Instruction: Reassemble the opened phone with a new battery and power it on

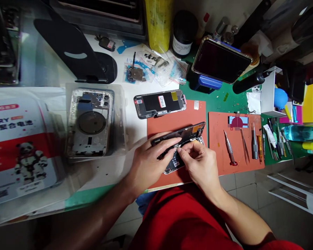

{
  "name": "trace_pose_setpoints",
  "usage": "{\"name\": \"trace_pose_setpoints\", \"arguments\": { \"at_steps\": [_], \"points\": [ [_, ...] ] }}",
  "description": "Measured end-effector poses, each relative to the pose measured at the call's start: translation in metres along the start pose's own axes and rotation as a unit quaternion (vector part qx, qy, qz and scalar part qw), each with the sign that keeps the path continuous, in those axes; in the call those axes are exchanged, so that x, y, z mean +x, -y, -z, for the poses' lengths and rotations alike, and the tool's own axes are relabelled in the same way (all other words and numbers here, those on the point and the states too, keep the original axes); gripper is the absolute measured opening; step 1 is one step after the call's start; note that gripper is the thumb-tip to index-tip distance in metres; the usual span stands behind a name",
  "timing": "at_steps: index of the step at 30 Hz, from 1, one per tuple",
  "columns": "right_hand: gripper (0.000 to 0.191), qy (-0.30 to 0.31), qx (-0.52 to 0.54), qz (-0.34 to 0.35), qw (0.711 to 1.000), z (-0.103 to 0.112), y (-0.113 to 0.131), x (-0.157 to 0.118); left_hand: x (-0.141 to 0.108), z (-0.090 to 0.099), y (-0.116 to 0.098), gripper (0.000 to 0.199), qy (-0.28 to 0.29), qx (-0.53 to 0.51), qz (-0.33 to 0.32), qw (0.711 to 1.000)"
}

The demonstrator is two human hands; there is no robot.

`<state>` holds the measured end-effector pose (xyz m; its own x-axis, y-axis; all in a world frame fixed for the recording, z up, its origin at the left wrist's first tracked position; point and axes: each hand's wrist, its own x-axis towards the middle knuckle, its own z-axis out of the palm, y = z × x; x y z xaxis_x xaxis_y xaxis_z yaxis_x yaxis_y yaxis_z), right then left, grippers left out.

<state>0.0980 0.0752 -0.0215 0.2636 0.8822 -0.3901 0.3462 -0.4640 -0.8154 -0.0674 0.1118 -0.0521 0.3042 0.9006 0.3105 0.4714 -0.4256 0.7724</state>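
Note:
On the orange mat (172, 121) lies an opened phone body (175, 163) with its battery and inner parts showing. Its screen panel (186, 133) is tilted up along the far side. My left hand (155, 156) grips this panel, fingers behind and along it, thumb in front. My right hand (199, 161) is over the phone's inside, thumb and forefinger pinched near the panel's lower edge; whatever is between them is hidden. Beyond the phone lies a second screen panel (160, 103), back side up, with a yellow patch and a white label.
A second mat holds a red-tipped screwdriver (230, 149), tweezers (245, 146) and other drivers. At left, a phone back housing (90, 121) sits in a clear tray beside a battery box (23, 146). A phone on a blue stand (221, 60) and small parts bags (164, 67) are behind.

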Motion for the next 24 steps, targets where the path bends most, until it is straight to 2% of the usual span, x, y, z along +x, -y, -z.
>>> {"name": "trace_pose_setpoints", "arguments": {
  "at_steps": [10,17,20,24],
  "points": [
    [0.023,0.006,-0.018,0.016,1.0,0.0003,0.0016,0.0011,-0.0004,0.0014,-0.0003,0.032,0.014,0.012,-0.01,1.0],
    [0.024,0.013,0.006,-0.006,1.0,0.0009,0.0007,0.001,0.0006,0.0003,-0.0021,0.032,0.023,0.014,-0.013,1.0],
    [0.024,0.015,-0.008,0.009,1.0,0.0005,0.0009,0.0021,0.0003,0.0028,-0.0017,0.034,0.023,0.006,-0.007,1.0],
    [0.022,0.016,-0.019,0.032,0.999,0.0,0.0017,0.0022,0.0004,0.0079,-0.0002,0.038,0.052,-0.029,-0.004,0.998]
  ]
}}
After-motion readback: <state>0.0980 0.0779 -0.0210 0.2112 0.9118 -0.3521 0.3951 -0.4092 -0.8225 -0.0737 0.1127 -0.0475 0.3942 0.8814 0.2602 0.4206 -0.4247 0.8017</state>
